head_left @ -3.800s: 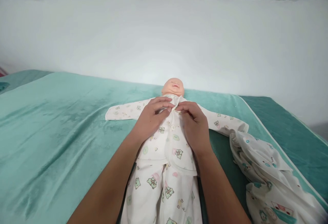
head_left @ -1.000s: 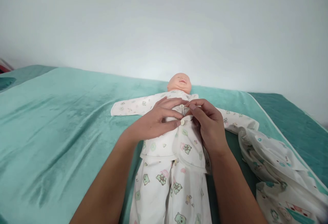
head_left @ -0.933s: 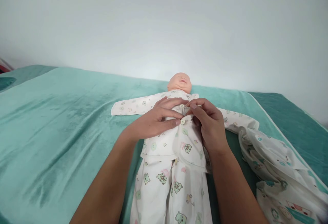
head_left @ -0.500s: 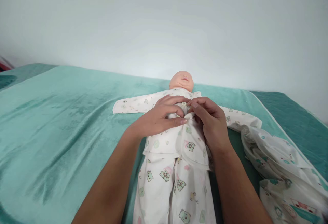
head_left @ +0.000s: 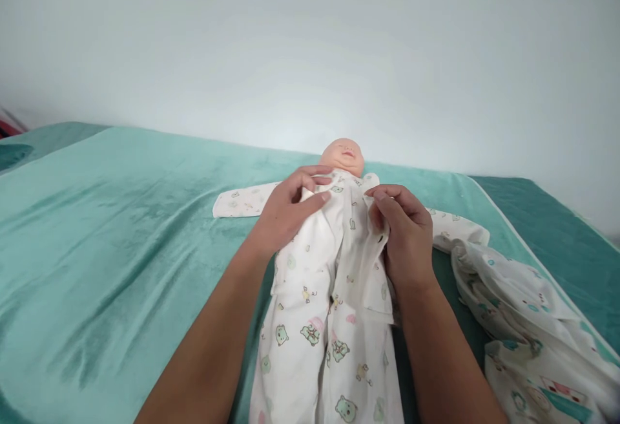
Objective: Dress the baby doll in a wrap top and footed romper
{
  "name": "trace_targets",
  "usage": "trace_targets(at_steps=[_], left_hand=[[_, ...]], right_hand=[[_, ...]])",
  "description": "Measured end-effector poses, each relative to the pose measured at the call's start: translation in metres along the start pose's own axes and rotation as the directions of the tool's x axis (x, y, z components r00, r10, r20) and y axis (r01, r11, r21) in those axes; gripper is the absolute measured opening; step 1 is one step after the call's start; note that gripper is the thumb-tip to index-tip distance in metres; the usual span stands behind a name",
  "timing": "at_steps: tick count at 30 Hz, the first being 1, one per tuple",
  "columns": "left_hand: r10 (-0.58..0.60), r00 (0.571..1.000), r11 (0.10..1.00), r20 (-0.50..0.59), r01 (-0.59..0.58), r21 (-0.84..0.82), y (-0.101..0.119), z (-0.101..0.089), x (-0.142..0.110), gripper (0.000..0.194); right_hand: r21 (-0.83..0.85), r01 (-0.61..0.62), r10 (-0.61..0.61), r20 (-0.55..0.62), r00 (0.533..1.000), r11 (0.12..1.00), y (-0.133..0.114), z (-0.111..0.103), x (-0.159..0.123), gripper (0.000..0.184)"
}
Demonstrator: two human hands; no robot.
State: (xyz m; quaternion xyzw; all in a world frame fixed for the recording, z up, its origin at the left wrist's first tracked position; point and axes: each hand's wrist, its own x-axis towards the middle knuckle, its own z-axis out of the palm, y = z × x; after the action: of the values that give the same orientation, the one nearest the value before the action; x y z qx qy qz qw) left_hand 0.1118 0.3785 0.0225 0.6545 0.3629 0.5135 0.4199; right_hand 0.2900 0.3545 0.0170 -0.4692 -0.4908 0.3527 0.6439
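Observation:
A baby doll (head_left: pixel 341 155) lies on its back in a white baby jacket (head_left: pixel 303 259) and matching trousers (head_left: pixel 317 346), printed with green bears. The jacket front is parted down the middle, and a printed layer shows beneath. My left hand (head_left: pixel 288 211) rests on the doll's chest at the left side of the jacket, thumb and fingers apart. Pinched between the thumb and fingers of my right hand (head_left: pixel 404 227) is the edge of the right front panel, lifted and turned outward, with a small dark slit on it.
A crumpled printed white cloth (head_left: pixel 527 301) lies on the right, close to the doll's sleeve (head_left: pixel 458 227). Beneath everything is a light green blanket (head_left: pixel 145 217) with folds on the left. A white wall (head_left: pixel 310 62) stands behind, and a darker green cover (head_left: pixel 557 223) shows at right.
The jacket's front panels, close together at the chest before, are now spread apart. My left hand has moved left, and my right hand has drawn the right panel a little to the right.

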Motion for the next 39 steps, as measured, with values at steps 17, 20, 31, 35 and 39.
trace_targets(at_steps=[17,20,31,35,39], left_hand=[[0.17,0.825,0.875,-0.54,0.126,0.468,-0.043,-0.027,0.012,0.033],[0.235,0.939,0.78,-0.25,-0.029,0.625,-0.054,-0.021,0.018,0.024],[-0.018,0.981,0.529,-0.195,0.175,0.831,-0.07,-0.021,0.031,0.041],[-0.061,0.971,0.422,-0.231,0.234,0.876,-0.068,-0.037,0.029,0.042],[-0.112,0.949,0.388,-0.293,0.314,0.867,-0.069,-0.052,0.027,0.043]], right_hand=[[-0.704,0.175,-0.333,-0.093,0.938,0.689,0.017,-0.04,0.017,0.024],[-0.627,0.264,-0.283,0.072,0.956,0.733,0.026,-0.026,0.016,0.031],[-0.774,0.263,-0.08,0.267,0.96,0.576,0.056,-0.034,0.058,0.063],[-0.87,0.2,0.018,0.232,0.972,0.451,0.056,-0.052,0.069,0.059],[-0.871,-0.021,0.127,0.048,0.991,0.491,0.056,-0.075,0.081,0.05]])
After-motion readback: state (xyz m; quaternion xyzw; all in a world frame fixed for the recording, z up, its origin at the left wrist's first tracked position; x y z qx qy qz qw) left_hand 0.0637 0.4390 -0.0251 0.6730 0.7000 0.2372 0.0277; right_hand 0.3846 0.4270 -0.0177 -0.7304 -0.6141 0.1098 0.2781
